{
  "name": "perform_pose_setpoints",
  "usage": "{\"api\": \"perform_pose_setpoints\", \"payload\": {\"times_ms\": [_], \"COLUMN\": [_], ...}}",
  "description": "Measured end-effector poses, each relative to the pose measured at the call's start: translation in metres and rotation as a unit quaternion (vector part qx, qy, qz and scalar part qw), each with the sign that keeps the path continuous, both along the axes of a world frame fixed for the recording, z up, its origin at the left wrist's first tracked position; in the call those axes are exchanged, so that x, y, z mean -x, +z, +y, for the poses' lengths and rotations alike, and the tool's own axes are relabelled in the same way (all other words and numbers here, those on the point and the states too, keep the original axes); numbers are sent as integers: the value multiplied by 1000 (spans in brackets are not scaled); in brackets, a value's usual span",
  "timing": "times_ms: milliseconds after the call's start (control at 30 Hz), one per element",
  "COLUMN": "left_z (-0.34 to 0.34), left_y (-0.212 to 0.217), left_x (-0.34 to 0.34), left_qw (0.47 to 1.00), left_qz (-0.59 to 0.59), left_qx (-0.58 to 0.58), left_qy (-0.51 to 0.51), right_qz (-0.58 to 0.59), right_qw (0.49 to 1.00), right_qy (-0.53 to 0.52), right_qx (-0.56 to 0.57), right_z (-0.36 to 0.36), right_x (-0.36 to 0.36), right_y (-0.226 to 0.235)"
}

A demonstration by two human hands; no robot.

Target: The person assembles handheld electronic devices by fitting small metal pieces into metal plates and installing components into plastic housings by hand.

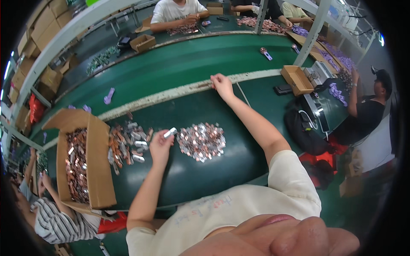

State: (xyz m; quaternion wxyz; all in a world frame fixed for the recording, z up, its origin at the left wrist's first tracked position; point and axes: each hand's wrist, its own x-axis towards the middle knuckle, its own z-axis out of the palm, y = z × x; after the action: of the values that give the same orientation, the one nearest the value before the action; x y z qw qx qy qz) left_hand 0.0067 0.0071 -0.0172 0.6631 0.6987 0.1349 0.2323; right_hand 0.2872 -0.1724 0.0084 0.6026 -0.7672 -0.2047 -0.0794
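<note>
My left hand (159, 147) is closed around a small silvery metal part (170, 132), held just left of a round pile of small silver and copper-coloured pieces (201, 142) on the green table. Stretched far forward, my right hand (222, 86) is over the worn white rail (183, 92) beside the belt. Its fingers are pressed together, and I cannot make out what is in them, if anything. Left of my left hand lie loose longer silver and copper-coloured metal parts (139, 143). A cardboard box (101, 166) full of similar parts stands beyond them.
Past the rail runs a green conveyor belt (171, 64) with purple-handled pieces (109, 96) on it. A small open carton (297, 80) and a dark phone-like object (282, 89) are at the right. White metal posts (314, 34) rise there. Several people (177, 15) work around the belt.
</note>
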Motion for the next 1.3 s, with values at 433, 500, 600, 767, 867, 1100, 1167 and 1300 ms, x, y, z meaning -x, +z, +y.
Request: {"api": "perform_pose_setpoints", "payload": {"times_ms": [433, 500, 600, 767, 867, 1100, 1167, 1300], "left_z": [-11, -11, -12, -11, -9, -9, -9, -10], "left_y": [21, 20, 22, 21, 19, 19, 19, 20], "left_x": [10, 10, 9, 9, 9, 11, 10, 10], "left_qw": [997, 997, 998, 998, 999, 998, 998, 998], "left_qz": [75, 72, 60, 43, 44, 38, 40, 40], "left_qx": [25, 26, 34, 41, 31, 43, 46, 41], "left_qy": [5, -3, -2, -7, -8, -8, -10, -15], "right_qz": [5, -3, -13, -22, -18, -15, -19, -14], "right_qw": [989, 989, 988, 987, 987, 987, 986, 987], "right_qy": [131, 130, 128, 130, 143, 135, 142, 139], "right_qx": [70, 73, 89, 90, 66, 91, 83, 84], "right_z": [-6, -6, -8, -8, -7, -7, -6, -8], "right_x": [13, 11, 11, 12, 10, 14, 11, 12], "right_y": [-8, -9, -7, -8, -12, -9, -12, -12]}}
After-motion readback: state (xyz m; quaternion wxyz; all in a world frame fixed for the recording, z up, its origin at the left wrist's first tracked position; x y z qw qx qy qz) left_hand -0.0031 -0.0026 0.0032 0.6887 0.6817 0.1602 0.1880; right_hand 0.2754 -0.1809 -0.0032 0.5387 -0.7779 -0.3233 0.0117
